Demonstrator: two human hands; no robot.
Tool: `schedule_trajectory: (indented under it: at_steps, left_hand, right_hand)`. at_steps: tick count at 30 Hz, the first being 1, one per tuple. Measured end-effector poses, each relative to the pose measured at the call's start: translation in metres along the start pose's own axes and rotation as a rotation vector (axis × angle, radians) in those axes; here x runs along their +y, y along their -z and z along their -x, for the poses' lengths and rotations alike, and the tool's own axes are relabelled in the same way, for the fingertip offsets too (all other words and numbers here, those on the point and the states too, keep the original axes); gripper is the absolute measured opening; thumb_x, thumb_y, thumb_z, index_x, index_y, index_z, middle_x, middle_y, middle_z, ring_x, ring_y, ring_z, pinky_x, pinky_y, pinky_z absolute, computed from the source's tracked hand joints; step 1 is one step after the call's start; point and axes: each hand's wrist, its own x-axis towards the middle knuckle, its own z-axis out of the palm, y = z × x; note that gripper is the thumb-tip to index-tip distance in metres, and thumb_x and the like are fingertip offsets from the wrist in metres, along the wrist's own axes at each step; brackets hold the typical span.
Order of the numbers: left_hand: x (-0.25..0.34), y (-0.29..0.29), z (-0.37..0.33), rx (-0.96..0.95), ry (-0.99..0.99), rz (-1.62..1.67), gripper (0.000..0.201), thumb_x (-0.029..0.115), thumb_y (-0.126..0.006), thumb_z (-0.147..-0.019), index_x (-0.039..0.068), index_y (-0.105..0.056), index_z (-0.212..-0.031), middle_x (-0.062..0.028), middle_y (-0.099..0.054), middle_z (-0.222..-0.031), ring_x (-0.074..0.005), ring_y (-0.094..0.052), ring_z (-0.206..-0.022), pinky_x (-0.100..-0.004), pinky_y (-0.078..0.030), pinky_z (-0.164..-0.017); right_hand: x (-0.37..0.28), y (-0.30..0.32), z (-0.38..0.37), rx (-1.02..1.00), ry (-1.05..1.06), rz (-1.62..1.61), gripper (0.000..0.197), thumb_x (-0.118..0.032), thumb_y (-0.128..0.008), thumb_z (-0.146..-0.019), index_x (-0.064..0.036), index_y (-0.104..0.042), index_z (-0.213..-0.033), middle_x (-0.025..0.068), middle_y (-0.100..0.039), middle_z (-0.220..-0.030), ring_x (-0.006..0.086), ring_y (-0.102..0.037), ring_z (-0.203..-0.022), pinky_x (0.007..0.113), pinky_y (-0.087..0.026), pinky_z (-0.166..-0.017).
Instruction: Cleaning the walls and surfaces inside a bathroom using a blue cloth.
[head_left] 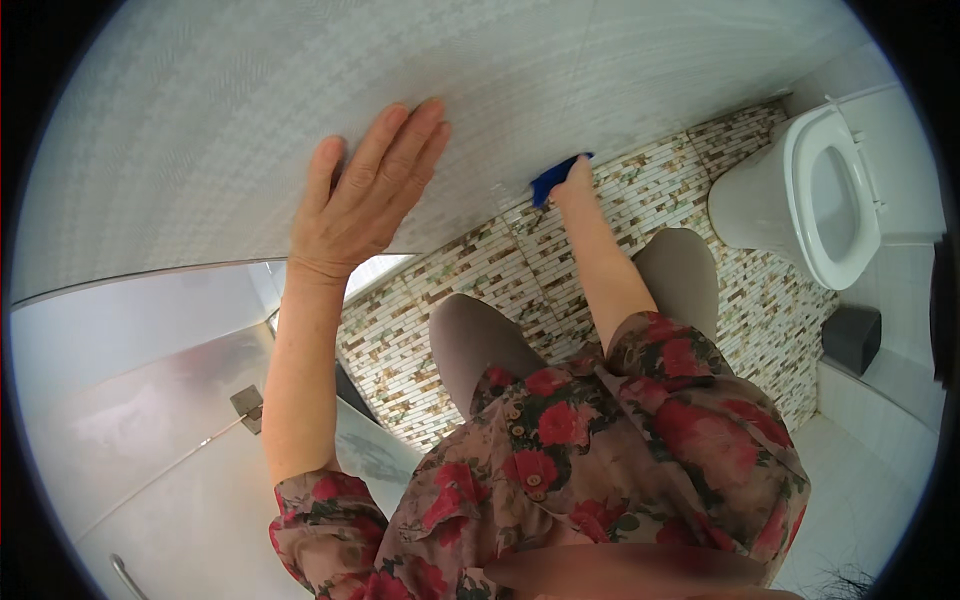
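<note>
Head view, looking down along our own two arms in a tiled bathroom. Our left hand [365,190] sits at about ten o'clock, spread flat with the fingers open and the palm pressed against the pale grey wall [200,120]; it grips nothing. Our right hand [574,180] reaches out near twelve o'clock, low on the same wall, its grip closed on a small blue cloth [553,180]. The cloth touches the wall just above the line where the wall meets the mosaic floor [660,190]. Most of the cloth is hidden under the fingers, so we cannot tell its full shape.

Both forearms are bare and rise from short floral sleeves [690,390] in pink and red, which fill the picture from five to seven o'clock. Our knees [480,335], in plain taupe fabric, show between the arms over the small brown and cream floor tiles.

At two o'clock stands a white toilet [835,195] with its seat down and its lid up, well apart from the right hand. A dark grey bin [852,338] sits on the floor at three o'clock, below the toilet. From eight to nine o'clock a frosted glass panel [150,400] with a metal hinge [248,405] stands just beside our left forearm.
</note>
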Motion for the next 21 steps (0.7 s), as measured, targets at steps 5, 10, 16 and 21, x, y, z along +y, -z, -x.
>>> schedule_trajectory:
  at_steps: [5, 10, 16, 21]
  left_hand:
    - [-0.011, 0.004, 0.009, 0.015, 0.005, -0.019, 0.041, 0.022, -0.043, -0.095, 0.028, -0.053, -0.134, 0.0121, -0.044, -0.147, -0.0094, -0.04, -0.135, -0.039, -0.024, -0.114]
    - [-0.016, 0.007, 0.007, 0.005, -0.025, 0.031, 0.039, 0.019, -0.045, -0.093, 0.024, -0.056, -0.131, 0.0096, -0.048, -0.144, -0.0105, -0.044, -0.132, -0.0383, -0.031, -0.105]
    - [-0.011, 0.01, 0.001, 0.106, -0.047, 0.051, 0.034, 0.024, -0.056, -0.091, 0.02, -0.061, -0.125, 0.004, -0.055, -0.138, -0.0138, -0.051, -0.126, -0.038, -0.034, -0.101]
    - [0.01, 0.012, -0.017, 0.085, 0.057, 0.213, 0.035, 0.026, -0.06, -0.089, 0.021, -0.062, -0.124, 0.0004, -0.054, -0.139, -0.0171, -0.051, -0.127, -0.0387, -0.035, -0.099]
  right_hand:
    - [-0.064, -0.073, 0.075, 0.042, 0.435, 0.117, 0.057, -0.038, -0.029, -0.103, 0.0038, -0.037, -0.141, 0.0183, -0.039, -0.147, 0.0339, -0.041, -0.132, 0.045, -0.033, -0.11]
    - [-0.074, -0.12, 0.157, 0.043, 1.385, 0.649, 0.057, -0.035, -0.034, -0.103, 0.0075, -0.036, -0.142, 0.0208, -0.039, -0.145, 0.0323, -0.037, -0.134, 0.036, -0.027, -0.112]
    - [-0.016, -0.104, 0.206, -0.317, 1.781, 0.937, 0.056, -0.015, -0.053, -0.092, 0.0079, -0.038, -0.14, 0.0371, -0.022, -0.148, 0.0514, -0.022, -0.138, 0.053, -0.02, -0.113]
    - [-0.075, -0.149, 0.231, -0.329, 1.982, 0.911, 0.063, -0.02, -0.059, -0.089, 0.008, -0.037, -0.141, 0.0402, -0.018, -0.148, 0.0557, -0.022, -0.136, 0.057, -0.022, -0.111]
